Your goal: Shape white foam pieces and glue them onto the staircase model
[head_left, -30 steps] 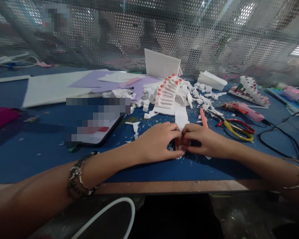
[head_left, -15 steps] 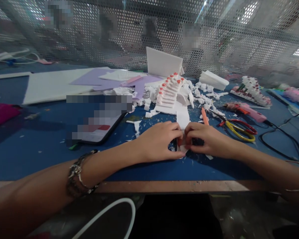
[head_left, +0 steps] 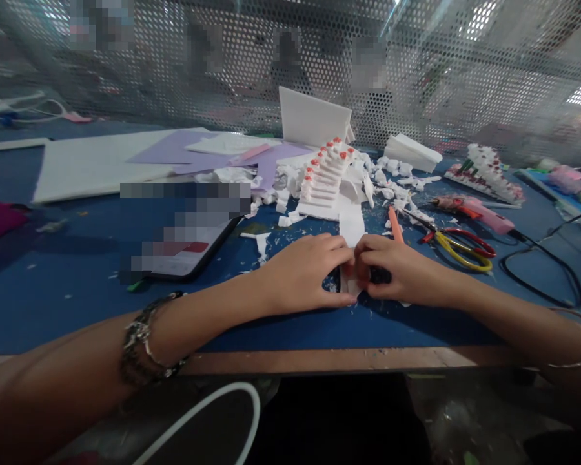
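Observation:
A white paper strip lies lengthwise on the blue table, its near end between my two hands. My left hand is curled, its fingertips and thumb pressing on the strip's left side. From the right, my right hand pinches the same near end, thumb and fingers close together. The fingertips partly hide what they grip. Just beyond the strip stands a white foam staircase model with small red pieces along its edges. An orange stick-like tool lies beside my right hand.
Red-and-yellow-handled scissors and a pink glue gun with a black cord lie right. A phone is left. White scraps, purple sheets and a decorated white model lie farther back, before a perforated metal screen.
My right fingers have curled in slightly at the strip's near end. A small reddish spot seen between the hands is now hidden. The whole view has shifted slightly.

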{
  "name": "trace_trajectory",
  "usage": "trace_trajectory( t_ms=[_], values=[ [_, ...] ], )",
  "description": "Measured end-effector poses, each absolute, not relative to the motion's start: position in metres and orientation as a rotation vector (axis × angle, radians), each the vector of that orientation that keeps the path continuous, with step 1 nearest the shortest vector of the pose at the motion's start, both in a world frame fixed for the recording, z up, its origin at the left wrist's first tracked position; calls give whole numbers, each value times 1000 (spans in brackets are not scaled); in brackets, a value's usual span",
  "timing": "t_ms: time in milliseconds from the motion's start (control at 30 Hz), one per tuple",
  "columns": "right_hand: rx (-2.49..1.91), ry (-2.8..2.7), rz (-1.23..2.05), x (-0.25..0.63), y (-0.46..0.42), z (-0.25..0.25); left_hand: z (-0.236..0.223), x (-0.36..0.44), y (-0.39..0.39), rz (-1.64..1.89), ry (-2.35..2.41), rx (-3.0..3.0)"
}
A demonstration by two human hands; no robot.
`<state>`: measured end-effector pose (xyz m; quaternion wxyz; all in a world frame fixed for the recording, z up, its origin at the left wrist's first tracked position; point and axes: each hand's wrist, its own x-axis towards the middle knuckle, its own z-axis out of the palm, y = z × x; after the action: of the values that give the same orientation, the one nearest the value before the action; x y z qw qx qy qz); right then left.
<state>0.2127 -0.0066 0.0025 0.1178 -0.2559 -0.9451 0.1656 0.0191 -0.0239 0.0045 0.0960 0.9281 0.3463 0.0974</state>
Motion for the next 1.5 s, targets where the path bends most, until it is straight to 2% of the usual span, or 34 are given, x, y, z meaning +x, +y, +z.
trace_trajectory(
  t_ms=[433,733,1033,1500],
  values=[
    [-699,-2857,346,217,-9,6,8,18,-27,265,944,2807],
    [-584,-2917,92,214,-19,10,9,20,-38,275,990,2985],
    [-706,-2885,257,212,-24,6,5,22,-43,269,1126,3033],
    [-686,-2888,58,211,-28,3,5,18,-42,334,944,3152]
  ],
)
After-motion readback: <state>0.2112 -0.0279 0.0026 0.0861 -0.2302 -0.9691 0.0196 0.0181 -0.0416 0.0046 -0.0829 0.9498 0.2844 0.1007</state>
